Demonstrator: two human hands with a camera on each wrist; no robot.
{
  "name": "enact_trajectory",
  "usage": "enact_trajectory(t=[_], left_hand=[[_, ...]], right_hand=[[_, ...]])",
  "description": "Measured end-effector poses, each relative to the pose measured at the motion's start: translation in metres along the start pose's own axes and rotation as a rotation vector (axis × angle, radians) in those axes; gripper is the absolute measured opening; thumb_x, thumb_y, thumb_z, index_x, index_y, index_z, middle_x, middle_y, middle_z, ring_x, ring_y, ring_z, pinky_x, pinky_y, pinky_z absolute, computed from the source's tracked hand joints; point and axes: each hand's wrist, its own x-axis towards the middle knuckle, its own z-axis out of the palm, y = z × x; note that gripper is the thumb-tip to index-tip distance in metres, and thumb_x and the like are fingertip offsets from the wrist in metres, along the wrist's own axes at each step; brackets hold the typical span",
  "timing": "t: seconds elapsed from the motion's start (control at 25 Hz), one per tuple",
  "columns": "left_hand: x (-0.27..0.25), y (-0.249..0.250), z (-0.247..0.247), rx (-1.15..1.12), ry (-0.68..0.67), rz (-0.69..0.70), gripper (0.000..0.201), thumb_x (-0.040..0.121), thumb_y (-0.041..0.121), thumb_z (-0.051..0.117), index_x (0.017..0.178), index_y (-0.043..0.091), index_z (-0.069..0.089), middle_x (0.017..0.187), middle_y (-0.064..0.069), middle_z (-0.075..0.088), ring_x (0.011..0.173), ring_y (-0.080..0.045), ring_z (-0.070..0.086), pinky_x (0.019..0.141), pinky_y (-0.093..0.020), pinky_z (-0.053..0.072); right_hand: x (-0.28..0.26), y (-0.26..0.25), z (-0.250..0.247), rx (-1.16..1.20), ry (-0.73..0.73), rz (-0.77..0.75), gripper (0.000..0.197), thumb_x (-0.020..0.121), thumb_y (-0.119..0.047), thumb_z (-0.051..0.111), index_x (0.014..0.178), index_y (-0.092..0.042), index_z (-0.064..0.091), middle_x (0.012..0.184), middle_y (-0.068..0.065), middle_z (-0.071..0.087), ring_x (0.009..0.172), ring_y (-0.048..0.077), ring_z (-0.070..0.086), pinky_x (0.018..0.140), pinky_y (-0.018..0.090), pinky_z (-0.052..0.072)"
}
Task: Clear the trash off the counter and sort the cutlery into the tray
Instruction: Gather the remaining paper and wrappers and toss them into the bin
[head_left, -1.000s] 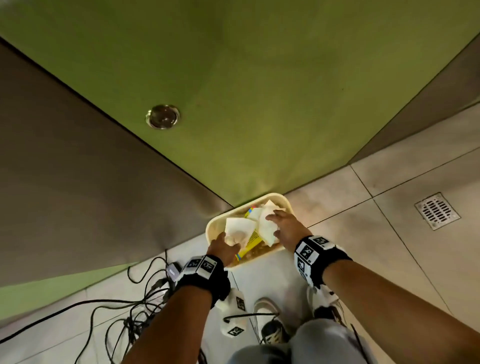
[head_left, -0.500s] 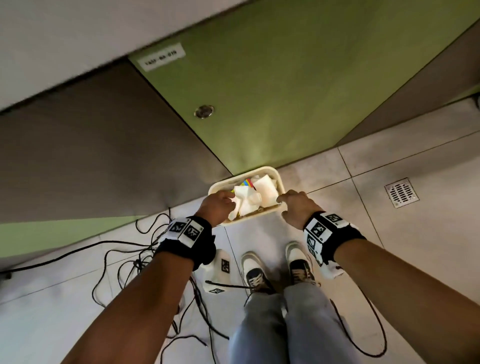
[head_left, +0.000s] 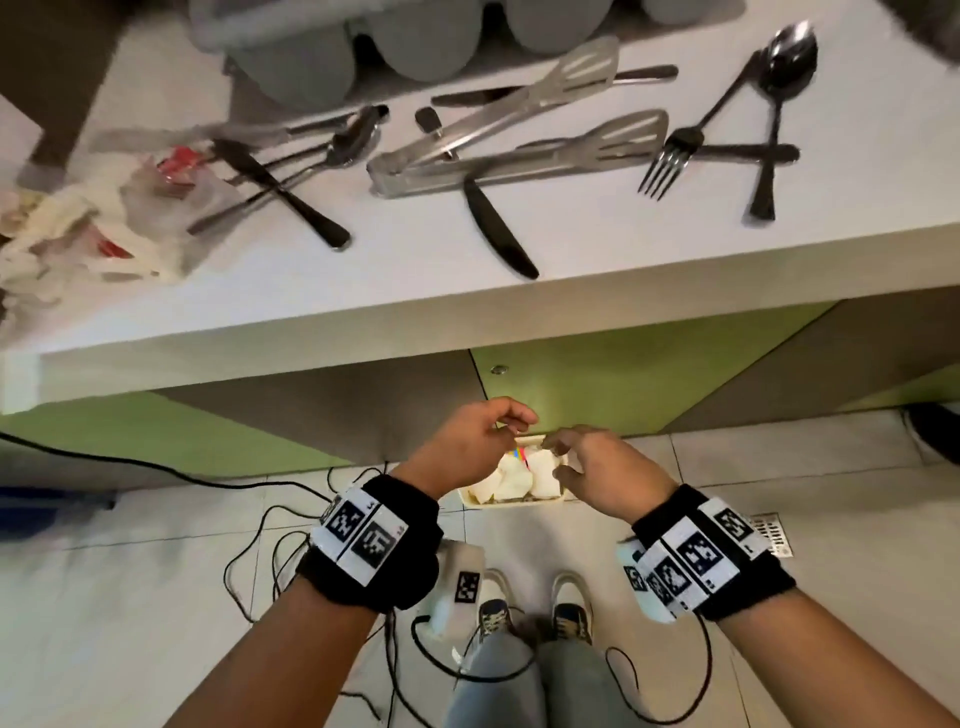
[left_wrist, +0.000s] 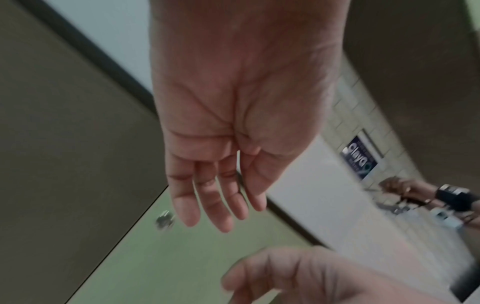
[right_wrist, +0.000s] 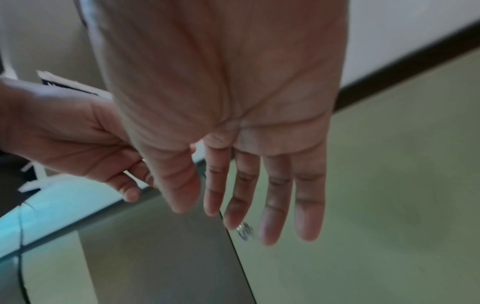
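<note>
Both hands empty, fingers loose: left hand (head_left: 467, 441), right hand (head_left: 597, 467), mid-frame over the floor bin (head_left: 511, 501), which holds crumpled paper.

Remaining trash (head_left: 88, 223): wrappers and tissue, upper left of the white counter (head_left: 571, 291). Likely light, soft, compressible; bunch it in one fist.

Cutlery beyond, spread across the top: knife (head_left: 498, 228) nearest the edge, tongs (head_left: 519, 140), fork (head_left: 670, 156), spoon (head_left: 779, 104). Probably steel, stiff, slick; pinch at handles.

Grey tray (head_left: 363, 47) at top edge. Cables on tiled floor.
</note>
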Motion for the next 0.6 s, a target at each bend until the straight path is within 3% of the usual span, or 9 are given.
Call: enact_trajectory(t=[0.08, 0.16, 0.28, 0.4, 0.6], left_hand=[[-0.037, 0.036, -0.021, -0.014, 0.048, 0.065, 0.028, 0.091, -0.002, 0.048, 0.114, 0.006, 0.062, 0.087, 0.008, 0.058, 0.072, -0.007, 0.052, 0.062, -0.005, 0.041], [-0.066, 0.066, -0.043, -0.015, 0.125, 0.136, 0.026, 0.091, 0.003, 0.053, 0.115, 0.007, 0.061, 0.094, 0.004, 0.061, 0.082, -0.013, 0.053, 0.071, -0.012, 0.043], [-0.099, 0.094, -0.069, 0.028, 0.267, 0.185, 0.026, 0.091, 0.008, 0.054, 0.116, 0.012, 0.060, 0.098, 0.005, 0.060, 0.080, -0.010, 0.054, 0.064, -0.001, 0.041], [-0.121, 0.106, -0.101, 0.079, 0.450, 0.195, 0.025, 0.090, 0.012, 0.056, 0.115, 0.015, 0.061, 0.099, 0.007, 0.059, 0.075, -0.009, 0.054, 0.061, 0.002, 0.040], [-0.136, 0.100, -0.173, 0.218, 0.752, 0.093, 0.030, 0.089, 0.019, 0.058, 0.118, 0.017, 0.061, 0.120, -0.003, 0.061, 0.090, -0.015, 0.055, 0.079, -0.021, 0.042]], right_hand=[[-0.020, -0.026, -0.026, -0.034, -0.020, -0.065, 0.034, 0.086, -0.020, 0.054, 0.120, -0.021, 0.055, 0.120, 0.007, 0.060, 0.110, 0.025, 0.056, 0.094, 0.035, 0.047], [-0.031, -0.053, -0.052, -0.079, -0.020, -0.137, 0.035, 0.087, -0.022, 0.054, 0.122, -0.022, 0.054, 0.124, 0.006, 0.059, 0.113, 0.023, 0.055, 0.096, 0.034, 0.046], [-0.040, -0.088, -0.079, -0.114, -0.015, -0.232, 0.038, 0.089, -0.020, 0.052, 0.128, -0.021, 0.050, 0.129, 0.001, 0.056, 0.115, 0.018, 0.053, 0.090, 0.021, 0.039], [-0.037, -0.120, -0.103, -0.090, 0.024, -0.335, 0.038, 0.088, -0.018, 0.055, 0.126, -0.020, 0.053, 0.128, 0.002, 0.057, 0.100, 0.012, 0.052, 0.085, 0.017, 0.035], [-0.009, -0.168, -0.131, -0.105, 0.096, -0.445, 0.033, 0.088, -0.018, 0.054, 0.121, -0.020, 0.056, 0.122, 0.001, 0.059, 0.091, 0.005, 0.045, 0.083, 0.015, 0.035]])
